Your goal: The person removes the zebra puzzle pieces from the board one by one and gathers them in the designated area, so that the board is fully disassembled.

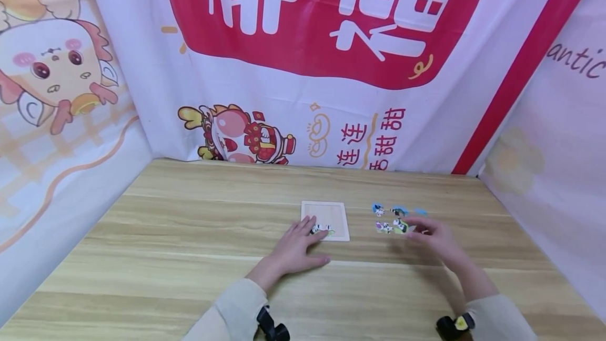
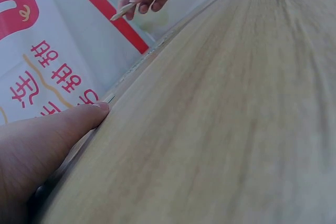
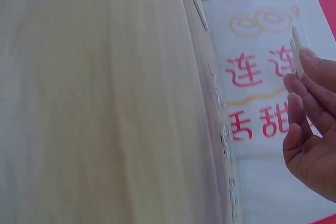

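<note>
A thin wooden puzzle piece (image 1: 401,226) with a black, white and green print is pinched between the thumb and fingers of my right hand (image 1: 437,238), above the table. Seen edge-on in the right wrist view, the held piece (image 3: 297,56) is flat and pale. My left hand (image 1: 297,249) lies with spread fingers at the left and lower side of a square wooden puzzle tray (image 1: 326,209). Printed pieces (image 1: 325,229) lie along the tray's lower edge, partly covered by the left fingers.
Several loose puzzle pieces (image 1: 384,227) lie on the table (image 1: 189,236) to the right of the tray, some partly behind the right hand. Printed cloth (image 1: 293,88) hangs along the table's back edge and both sides.
</note>
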Available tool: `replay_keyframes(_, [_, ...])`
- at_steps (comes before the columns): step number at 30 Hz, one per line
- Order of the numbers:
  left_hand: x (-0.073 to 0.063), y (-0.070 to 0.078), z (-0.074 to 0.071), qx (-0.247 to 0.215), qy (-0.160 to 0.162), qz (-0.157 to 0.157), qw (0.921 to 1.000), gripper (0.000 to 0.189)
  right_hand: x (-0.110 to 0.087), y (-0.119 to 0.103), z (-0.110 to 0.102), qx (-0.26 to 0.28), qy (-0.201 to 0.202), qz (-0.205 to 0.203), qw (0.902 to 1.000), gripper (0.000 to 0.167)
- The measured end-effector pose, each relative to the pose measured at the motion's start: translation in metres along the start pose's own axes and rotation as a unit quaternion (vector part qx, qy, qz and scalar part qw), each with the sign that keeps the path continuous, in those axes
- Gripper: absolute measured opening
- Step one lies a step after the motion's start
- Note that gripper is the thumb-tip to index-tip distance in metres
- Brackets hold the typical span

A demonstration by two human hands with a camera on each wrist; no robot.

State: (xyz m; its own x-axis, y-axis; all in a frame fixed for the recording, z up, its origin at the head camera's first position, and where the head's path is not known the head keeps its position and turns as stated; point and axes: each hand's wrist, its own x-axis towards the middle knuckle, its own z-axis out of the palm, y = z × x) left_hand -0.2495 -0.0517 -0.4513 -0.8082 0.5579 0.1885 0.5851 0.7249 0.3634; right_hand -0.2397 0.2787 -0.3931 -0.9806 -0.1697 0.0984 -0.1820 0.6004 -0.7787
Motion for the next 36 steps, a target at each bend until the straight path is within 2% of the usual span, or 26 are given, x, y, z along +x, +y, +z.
replay_keyframes(5, [0.000,-0.001,0.001,0.002,-0.003,-0.001,1.0000,0.066,-0.012,0.013,-0.017,-0.006,0.022,0.004,0.9997,0.041])
replay_keyframes(10, [0.001,0.000,-0.001,0.001,-0.005,-0.004,1.0000,0.066,-0.021,0.027,-0.028,-0.013,0.046,-0.025,0.9986,0.038])
replay_keyframes(18, [0.001,0.000,-0.001,0.003,-0.006,-0.005,1.0000,0.065,-0.035,0.047,-0.039,0.008,0.034,-0.034,0.9988,0.035])
replay_keyframes(25, [0.000,0.001,0.000,-0.002,-0.005,-0.004,1.0000,0.065,-0.043,0.065,-0.042,-0.035,0.033,0.006,0.9988,0.038])
replay_keyframes(31, [0.000,0.001,0.001,0.001,-0.004,-0.003,1.0000,0.065,-0.047,0.076,-0.042,-0.032,0.023,0.021,0.9990,0.041])
replay_keyframes(36, [0.000,0.002,0.000,0.002,-0.006,-0.005,1.0000,0.066,-0.048,0.077,-0.040,-0.021,0.018,0.059,0.9979,0.046])
